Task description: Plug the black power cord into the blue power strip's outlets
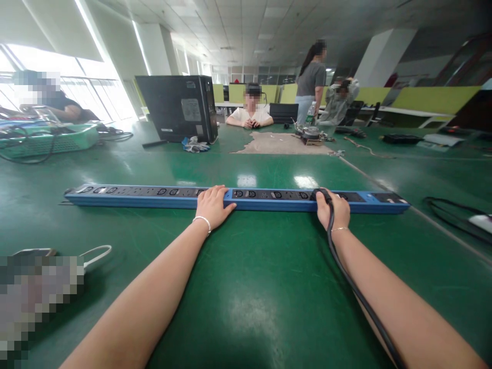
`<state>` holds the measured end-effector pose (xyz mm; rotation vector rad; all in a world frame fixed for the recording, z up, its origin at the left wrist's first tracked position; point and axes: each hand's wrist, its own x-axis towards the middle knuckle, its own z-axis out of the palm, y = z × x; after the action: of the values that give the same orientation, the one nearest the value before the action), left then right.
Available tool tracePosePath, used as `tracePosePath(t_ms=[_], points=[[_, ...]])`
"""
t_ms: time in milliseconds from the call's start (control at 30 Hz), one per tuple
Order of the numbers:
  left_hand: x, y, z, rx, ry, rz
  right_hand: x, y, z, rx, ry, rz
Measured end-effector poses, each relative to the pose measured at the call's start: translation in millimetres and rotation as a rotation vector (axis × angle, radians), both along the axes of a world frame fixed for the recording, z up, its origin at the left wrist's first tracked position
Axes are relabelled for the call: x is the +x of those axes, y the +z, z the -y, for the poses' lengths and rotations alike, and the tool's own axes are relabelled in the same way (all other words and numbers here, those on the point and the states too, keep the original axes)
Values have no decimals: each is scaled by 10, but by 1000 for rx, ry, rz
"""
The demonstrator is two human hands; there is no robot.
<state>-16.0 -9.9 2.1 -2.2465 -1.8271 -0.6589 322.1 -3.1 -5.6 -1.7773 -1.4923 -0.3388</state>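
A long blue power strip (269, 205) with a row of black sockets lies across the green table in front of me. My left hand (213, 205) grips it near the middle, fingers bent over the top and thumb along the near side. Toward its right end, my right hand (333, 209) is closed around a black power plug (320, 195), which sits against the socket face. Whether the plug is in a socket is hidden by my fingers. From it a black cable (348, 274) runs down beside my right forearm and out of view.
A black computer case (177, 107) stands at the back, gloves (195, 145) beside it. Far left is a green basket (57, 141) with cables. A blurred-out device (42, 292) lies near left. Brown cardboard (272, 143) lies at the back; several people are beyond.
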Motion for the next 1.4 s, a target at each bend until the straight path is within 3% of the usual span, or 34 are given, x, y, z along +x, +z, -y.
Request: tracePosePath(t_ms=[100, 333, 600, 667, 933, 1167, 1400], points=[[5, 6, 4, -15, 2, 14, 26, -22, -25, 25, 21, -31], [13, 3, 9, 28, -2, 7, 81, 61, 6, 128, -56, -340], [12, 6, 8, 4, -8, 29, -781, 109, 44, 32, 390, -261], [12, 7, 9, -6, -9, 34, -973, 120, 16, 9, 424, -252], [21, 5, 11, -12, -4, 44, -1324, 217, -73, -123, 238, -246], [20, 0, 13, 9, -10, 40, -1491, 267, -20, -134, 186, 45], [23, 5, 13, -18, -4, 45, -1500, 209, -39, -113, 167, 176]])
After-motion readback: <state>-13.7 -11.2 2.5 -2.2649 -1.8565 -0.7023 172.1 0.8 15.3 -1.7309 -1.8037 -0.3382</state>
